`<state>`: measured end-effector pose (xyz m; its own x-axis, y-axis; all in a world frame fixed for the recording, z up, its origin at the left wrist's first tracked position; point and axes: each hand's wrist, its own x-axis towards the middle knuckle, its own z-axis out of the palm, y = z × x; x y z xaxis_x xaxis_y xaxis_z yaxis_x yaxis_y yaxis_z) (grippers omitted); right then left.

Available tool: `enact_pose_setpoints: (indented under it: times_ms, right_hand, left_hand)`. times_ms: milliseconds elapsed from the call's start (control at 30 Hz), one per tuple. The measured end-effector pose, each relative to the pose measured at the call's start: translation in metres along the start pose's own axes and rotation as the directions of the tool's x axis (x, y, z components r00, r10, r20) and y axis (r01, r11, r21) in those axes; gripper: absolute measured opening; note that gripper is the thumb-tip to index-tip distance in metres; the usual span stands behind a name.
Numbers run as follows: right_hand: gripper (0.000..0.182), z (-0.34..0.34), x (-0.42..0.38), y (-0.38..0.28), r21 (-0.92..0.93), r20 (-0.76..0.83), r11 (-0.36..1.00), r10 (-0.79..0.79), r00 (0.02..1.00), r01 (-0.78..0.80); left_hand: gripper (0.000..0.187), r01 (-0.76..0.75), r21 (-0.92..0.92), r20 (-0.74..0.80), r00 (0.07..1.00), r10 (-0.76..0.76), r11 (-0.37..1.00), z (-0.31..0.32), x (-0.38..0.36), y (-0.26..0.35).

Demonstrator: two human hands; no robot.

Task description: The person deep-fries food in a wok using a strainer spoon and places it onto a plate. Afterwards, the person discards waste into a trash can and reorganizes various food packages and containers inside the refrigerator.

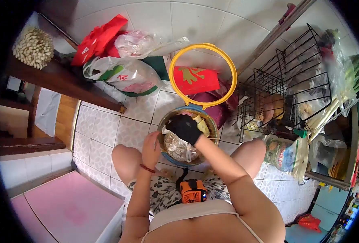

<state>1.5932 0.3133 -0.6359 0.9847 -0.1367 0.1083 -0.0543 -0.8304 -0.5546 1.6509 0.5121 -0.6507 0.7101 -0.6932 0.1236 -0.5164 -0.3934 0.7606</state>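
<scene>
A round bin (162,153) with a blue rim stands on the floor between my knees, with a clear plastic bag (178,148) and other scraps inside. My right hand (184,128), in a black glove, reaches into the bin over the bag; its fingers are too dark to make out. Bare, with a red bracelet at the wrist, my left hand (150,149) is at the bin's left rim with its fingers bent together. What it holds, if anything, is too small to name. A yellowish piece (202,126) lies in the bin beside the glove.
Behind the bin a yellow ring (174,86) leans near a red packet (197,81). Plastic bags (125,75) lie at the back left. A black wire rack (284,81) with vegetables stands right. A pink-topped cabinet (72,206) is at the lower left.
</scene>
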Motion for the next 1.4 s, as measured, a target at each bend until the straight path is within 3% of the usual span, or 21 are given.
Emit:
enact_pose_setpoints:
  times_ms: [67, 133, 200, 300, 400, 467, 500, 600, 700, 800, 867, 933, 1000, 1067, 1100, 1167, 1200, 1233, 1300, 1367, 1400]
  right_hand:
    - [0.022, 0.000, -0.032, 0.030, -0.115, -0.298, 0.984, -0.165, 0.940, 0.136]
    - [0.027, -0.013, -0.044, 0.056, -0.116, -0.487, 0.993, -0.060, 0.871, 0.003]
    - [0.035, -0.042, -0.042, 0.072, 0.341, -0.433, 0.884, 0.450, 0.781, -0.320]
    - [0.053, -0.023, 0.011, 0.151, 0.252, -0.655, 0.940, 0.340, 0.675, -0.229]
    - [0.062, -0.012, 0.054, 0.189, -0.146, -0.677, 0.814, 0.332, 0.657, -0.562]
    - [0.066, 0.002, 0.072, 0.212, 0.037, -0.587, 0.756, 0.546, 0.598, -0.653]
    - [0.068, 0.014, 0.073, 0.235, 0.374, -0.451, 0.721, 0.691, 0.564, -0.584]
    - [0.072, 0.024, 0.065, 0.234, 0.492, -0.319, 0.669, 0.734, 0.599, -0.557]
    - [0.068, 0.009, 0.052, 0.194, 0.247, -0.549, 0.867, 0.493, 0.675, -0.432]
    - [0.054, -0.013, 0.013, 0.140, 0.322, -0.650, 0.936, 0.326, 0.686, -0.139]
    - [0.039, -0.043, -0.040, 0.085, 0.409, -0.429, 0.875, 0.436, 0.791, -0.261]
    - [0.028, -0.015, -0.090, 0.093, 0.264, -0.675, 0.953, 0.290, 0.679, -0.145]
    - [0.022, 0.022, -0.137, 0.102, 0.406, -0.745, 0.853, 0.517, 0.422, -0.328]
    - [0.025, 0.093, -0.186, 0.138, 0.870, -0.489, 0.492, 0.858, 0.156, 0.026]
    - [0.026, 0.099, -0.194, 0.137, 0.983, -0.131, 0.098, 0.965, 0.227, 0.153]
    - [0.027, 0.073, -0.186, 0.097, 0.846, 0.352, -0.521, 0.705, 0.615, 0.114]
    - [0.028, 0.063, -0.179, 0.077, 0.808, 0.368, -0.588, 0.562, 0.741, 0.044]
    - [0.029, 0.057, -0.172, 0.060, 0.834, 0.338, -0.552, 0.477, 0.811, -0.023]
    - [0.023, 0.110, -0.200, 0.097, 0.899, -0.045, 0.392, 0.525, 0.850, -0.194]
    - [0.020, 0.127, -0.209, 0.110, 0.867, -0.191, 0.464, 0.646, 0.739, -0.182]
    - [0.020, 0.119, -0.203, 0.109, 0.995, -0.066, 0.098, 0.824, 0.563, -0.026]
  left_hand:
    - [0.034, 0.088, -0.021, -0.033, 0.996, -0.088, 0.996, 0.006, -0.014, -0.015]
    - [0.032, 0.180, -0.081, -0.050, 0.982, -0.184, 0.980, 0.012, -0.024, -0.025]
    - [0.026, 0.275, -0.176, -0.036, 0.958, -0.285, 0.945, 0.019, -0.033, -0.027]
    - [0.029, 0.214, -0.171, -0.034, 0.974, -0.222, 0.962, 0.023, -0.035, -0.025]
    - [0.030, 0.167, -0.177, -0.057, 0.982, -0.179, 0.970, 0.021, -0.028, -0.010]
    - [0.032, 0.165, -0.177, -0.066, 0.982, -0.179, 0.970, 0.013, -0.022, 0.013]
    - [0.032, 0.165, -0.173, -0.068, 0.982, -0.179, 0.971, 0.008, -0.020, 0.022]
    - [0.032, 0.128, -0.120, -0.075, 0.988, -0.138, 0.984, -0.004, -0.022, 0.034]
    - [0.034, 0.086, -0.056, -0.079, 0.993, -0.091, 0.995, -0.011, -0.029, 0.030]
    - [0.033, 0.178, 0.007, -0.102, 0.979, -0.177, 0.984, -0.005, -0.039, 0.002]
    - [0.031, 0.404, -0.125, -0.086, 0.905, -0.416, 0.906, 0.030, -0.053, -0.088]
    - [0.031, 0.701, -0.320, 0.106, 0.695, -0.711, 0.638, 0.035, -0.042, -0.107]
    - [0.033, 0.922, -0.383, 0.503, 0.266, -0.823, 0.064, 0.019, -0.004, -0.078]
    - [0.032, 0.844, -0.535, 0.640, 0.442, -0.629, 0.049, 0.026, 0.009, -0.084]
    - [0.032, 0.798, -0.603, 0.676, 0.526, -0.516, 0.022, 0.031, 0.013, -0.090]
    - [0.025, 0.767, -0.632, 0.575, 0.556, -0.600, 0.106, 0.048, 0.019, -0.114]
    - [0.023, 0.752, -0.642, 0.517, 0.569, -0.639, 0.150, 0.051, 0.021, -0.115]
    - [0.021, 0.694, -0.626, 0.327, 0.648, -0.688, 0.356, 0.054, 0.018, -0.114]
    - [0.019, 0.541, -0.444, -0.072, 0.773, -0.630, 0.714, 0.060, 0.008, -0.105]
    - [0.017, 0.356, -0.316, -0.306, 0.839, -0.449, 0.880, 0.053, 0.006, -0.077]
    - [0.016, 0.260, -0.231, -0.406, 0.850, -0.336, 0.938, 0.050, 0.006, -0.063]
